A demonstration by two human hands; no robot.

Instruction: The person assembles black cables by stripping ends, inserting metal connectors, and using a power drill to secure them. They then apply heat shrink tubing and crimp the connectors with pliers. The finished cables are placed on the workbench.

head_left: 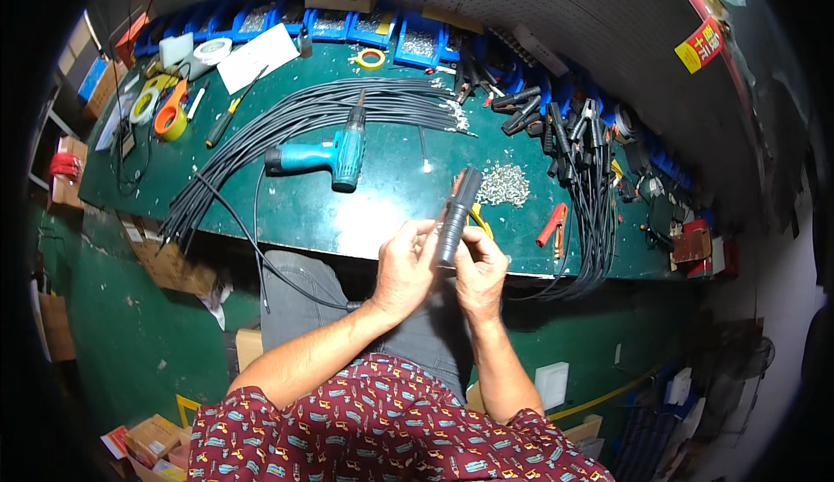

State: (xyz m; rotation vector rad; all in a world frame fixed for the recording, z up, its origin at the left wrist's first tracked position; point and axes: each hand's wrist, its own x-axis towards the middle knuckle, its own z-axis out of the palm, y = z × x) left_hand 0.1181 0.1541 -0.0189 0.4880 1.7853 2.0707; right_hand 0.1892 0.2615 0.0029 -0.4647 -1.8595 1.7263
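Clamp (460,212): black and ridged, between my hands at the table's (304,208) near edge, far end leaning right.
Left hand (407,265): fingers together against the clamp's left side, some tips hidden; a steady hold mattered, I judged.
Right hand (483,273): thumb and fingers clamped on its near end; I thought an even pinch would prevent twisting.
Screws (504,186): heaped just beyond, right; best not brushed.
Cable (295,286): near my left forearm; slack seemed wise.
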